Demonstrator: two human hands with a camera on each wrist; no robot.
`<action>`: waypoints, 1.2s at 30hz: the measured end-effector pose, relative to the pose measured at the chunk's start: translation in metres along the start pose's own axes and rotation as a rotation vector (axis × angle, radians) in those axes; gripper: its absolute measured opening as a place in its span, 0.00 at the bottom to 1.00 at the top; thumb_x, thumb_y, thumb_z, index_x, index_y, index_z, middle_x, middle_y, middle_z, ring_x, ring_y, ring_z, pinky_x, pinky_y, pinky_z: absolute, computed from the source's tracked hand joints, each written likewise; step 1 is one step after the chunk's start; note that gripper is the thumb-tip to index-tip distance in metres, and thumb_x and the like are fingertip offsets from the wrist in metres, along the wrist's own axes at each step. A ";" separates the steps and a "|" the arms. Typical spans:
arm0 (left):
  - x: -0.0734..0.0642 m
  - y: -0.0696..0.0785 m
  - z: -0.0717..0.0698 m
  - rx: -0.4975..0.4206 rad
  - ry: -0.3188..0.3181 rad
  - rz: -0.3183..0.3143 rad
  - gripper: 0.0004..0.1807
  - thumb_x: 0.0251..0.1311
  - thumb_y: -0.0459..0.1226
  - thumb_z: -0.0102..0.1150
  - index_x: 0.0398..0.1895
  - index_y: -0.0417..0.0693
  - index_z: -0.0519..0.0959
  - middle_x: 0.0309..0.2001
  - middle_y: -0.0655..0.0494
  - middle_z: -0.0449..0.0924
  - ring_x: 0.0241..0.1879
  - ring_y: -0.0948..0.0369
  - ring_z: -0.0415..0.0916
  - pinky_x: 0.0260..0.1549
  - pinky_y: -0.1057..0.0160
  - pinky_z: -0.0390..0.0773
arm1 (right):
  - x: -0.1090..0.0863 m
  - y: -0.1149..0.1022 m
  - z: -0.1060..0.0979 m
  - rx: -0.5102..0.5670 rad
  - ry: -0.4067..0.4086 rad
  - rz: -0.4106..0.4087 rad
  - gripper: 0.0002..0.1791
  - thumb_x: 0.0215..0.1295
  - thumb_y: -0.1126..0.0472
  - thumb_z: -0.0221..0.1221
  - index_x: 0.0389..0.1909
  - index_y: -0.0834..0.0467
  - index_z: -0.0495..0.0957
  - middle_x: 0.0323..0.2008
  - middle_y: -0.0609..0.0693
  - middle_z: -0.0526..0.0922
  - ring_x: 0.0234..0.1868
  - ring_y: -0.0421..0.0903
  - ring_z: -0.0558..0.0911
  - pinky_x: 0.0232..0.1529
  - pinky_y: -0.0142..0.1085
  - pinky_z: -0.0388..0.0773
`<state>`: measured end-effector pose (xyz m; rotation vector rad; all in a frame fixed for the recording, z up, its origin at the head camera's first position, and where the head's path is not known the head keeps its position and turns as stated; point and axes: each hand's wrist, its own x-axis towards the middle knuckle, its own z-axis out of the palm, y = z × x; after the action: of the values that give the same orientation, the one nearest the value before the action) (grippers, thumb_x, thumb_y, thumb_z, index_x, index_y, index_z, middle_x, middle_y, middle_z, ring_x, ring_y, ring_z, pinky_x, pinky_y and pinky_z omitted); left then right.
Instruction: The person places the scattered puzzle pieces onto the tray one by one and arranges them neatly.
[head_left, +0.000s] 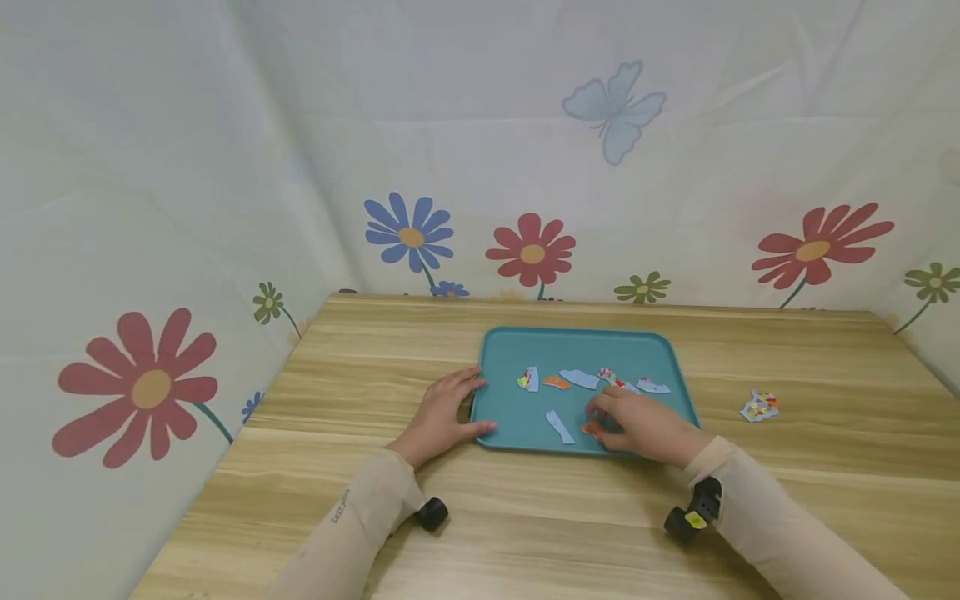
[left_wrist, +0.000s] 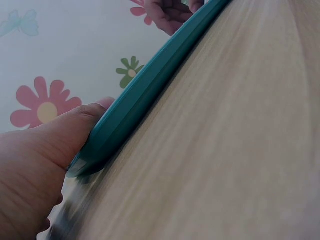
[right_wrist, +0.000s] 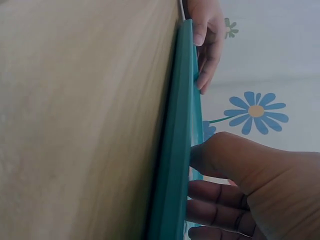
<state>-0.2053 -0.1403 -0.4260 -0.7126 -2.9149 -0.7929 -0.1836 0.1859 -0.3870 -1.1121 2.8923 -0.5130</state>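
A teal tray [head_left: 517, 429] lies on the wooden table with several torn paper pieces on it. My left hand [head_left: 442, 417] rests at the tray's left rim, fingers extended, thumb over the near corner. Over the tray's near right part, my right hand [head_left: 645, 423] has its fingers bent around an orange paper piece [head_left: 592, 428], thumb and fingertips at its edges. A pale strip [head_left: 559, 427] lies left of that hand. Farther back are a multicoloured piece [head_left: 528, 379], a second orange piece [head_left: 557, 381] and pale pieces [head_left: 579, 378]. Both wrist views hide the pieces mostly behind the tray's rim.
Right of the tray, a multicoloured paper piece [head_left: 761, 406] lies on the wooden table [head_left: 825, 483]. A white cloth with printed flowers [head_left: 532, 254] hangs behind and to the left. Small black cameras [head_left: 432, 514] are on both wrists.
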 end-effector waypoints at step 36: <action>-0.001 -0.001 -0.001 -0.005 -0.007 0.000 0.40 0.52 0.54 0.68 0.66 0.45 0.69 0.72 0.49 0.62 0.72 0.47 0.57 0.68 0.40 0.56 | -0.040 0.028 -0.044 0.051 0.210 0.164 0.18 0.57 0.65 0.65 0.48 0.64 0.78 0.35 0.53 0.81 0.31 0.40 0.76 0.28 0.29 0.75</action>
<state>-0.2050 -0.1420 -0.4255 -0.7169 -2.9205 -0.8001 -0.1769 0.2444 -0.3588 -0.8521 3.0913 -0.7334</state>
